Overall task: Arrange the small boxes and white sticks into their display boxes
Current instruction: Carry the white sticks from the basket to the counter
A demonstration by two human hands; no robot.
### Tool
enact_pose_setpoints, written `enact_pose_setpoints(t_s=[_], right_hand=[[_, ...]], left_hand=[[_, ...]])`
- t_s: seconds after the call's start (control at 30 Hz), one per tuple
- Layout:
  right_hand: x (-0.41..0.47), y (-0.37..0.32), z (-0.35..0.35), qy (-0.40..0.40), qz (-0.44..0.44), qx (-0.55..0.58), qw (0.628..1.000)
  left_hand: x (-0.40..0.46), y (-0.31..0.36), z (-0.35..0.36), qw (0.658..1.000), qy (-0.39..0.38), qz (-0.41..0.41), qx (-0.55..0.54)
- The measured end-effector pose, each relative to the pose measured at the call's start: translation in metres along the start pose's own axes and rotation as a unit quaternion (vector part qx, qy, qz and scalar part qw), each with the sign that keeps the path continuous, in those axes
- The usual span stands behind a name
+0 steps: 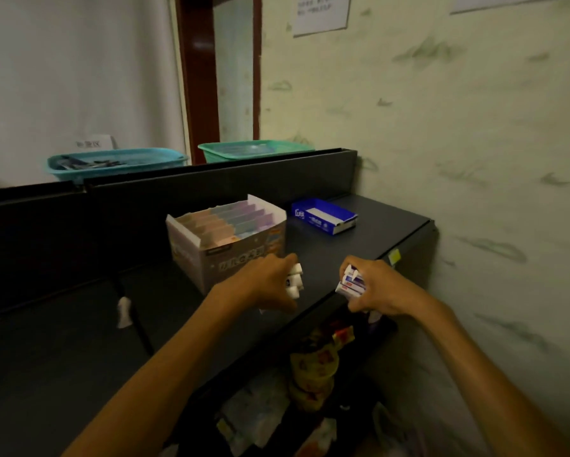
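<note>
Two bare hands reach over the near edge of a dark grey metal shelf top [359, 232]. The left hand [267, 282] has its fingers curled round a bundle of short white sticks [295, 280]; about four square white ends show past the knuckles, though the exact count is hidden by the fingers. The right hand [376, 291] grips a stack of small white boxes with blue and red print [351, 282]; three or four edges can be made out, and the rest lies inside the curled fingers. The two hands hover close together, a small gap between them, just above the shelf's front edge.

Two display boxes stand on the shelf. The larger, a pale cardboard display box with pastel dividers [225, 239], sits just beyond the left hand, its open top showing about five slanted rows. The smaller, a low blue and white open carton [324, 216], lies further back and to the right, apart from the first and near the green-marbled wall [475, 127].

One scrap of white paper [124, 311] lies on the shelf at the left. One small yellow tag [394, 256] sticks to the shelf's right front edge. Beyond the shelf's raised back edge sit two plastic baskets: a blue one [115, 163] at the left and a green one [253, 150] to its right. Below the shelf, near the viewer, are blurred coloured packets [316, 364].
</note>
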State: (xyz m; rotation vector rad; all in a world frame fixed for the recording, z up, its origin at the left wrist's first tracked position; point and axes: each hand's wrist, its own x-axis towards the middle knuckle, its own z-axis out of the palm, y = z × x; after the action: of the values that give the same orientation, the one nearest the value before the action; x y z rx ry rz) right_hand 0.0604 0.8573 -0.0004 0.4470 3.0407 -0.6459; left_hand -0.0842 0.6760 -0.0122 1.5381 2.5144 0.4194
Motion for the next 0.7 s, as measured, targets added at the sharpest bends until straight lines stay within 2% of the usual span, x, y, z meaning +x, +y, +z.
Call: enact_pose_setpoints(t_s=[0.17,0.4,0.53,0.7], right_hand=[[0.058,0.054,-0.023,0.009,0.012,-0.006,1.000],[0.166,0.094,-0.052,0.014,-0.016,0.006,1.000],[0.210,0.100,-0.052,-0.001,-0.052,0.021,0.998],[0.260,0.099,-0.044,-0.028,-0.107,0.028,0.993]], left_hand=[[0.089,-0.006,0.013,0.999,-0.029,-0.017,-0.024],[0.206,-0.020,0.011,0.995,0.010,-0.065,-0.072],[0.238,-0.034,0.015,0.987,0.013,-0.128,-0.093],[0.247,-0.050,0.015,0.979,0.031,-0.194,-0.060]])
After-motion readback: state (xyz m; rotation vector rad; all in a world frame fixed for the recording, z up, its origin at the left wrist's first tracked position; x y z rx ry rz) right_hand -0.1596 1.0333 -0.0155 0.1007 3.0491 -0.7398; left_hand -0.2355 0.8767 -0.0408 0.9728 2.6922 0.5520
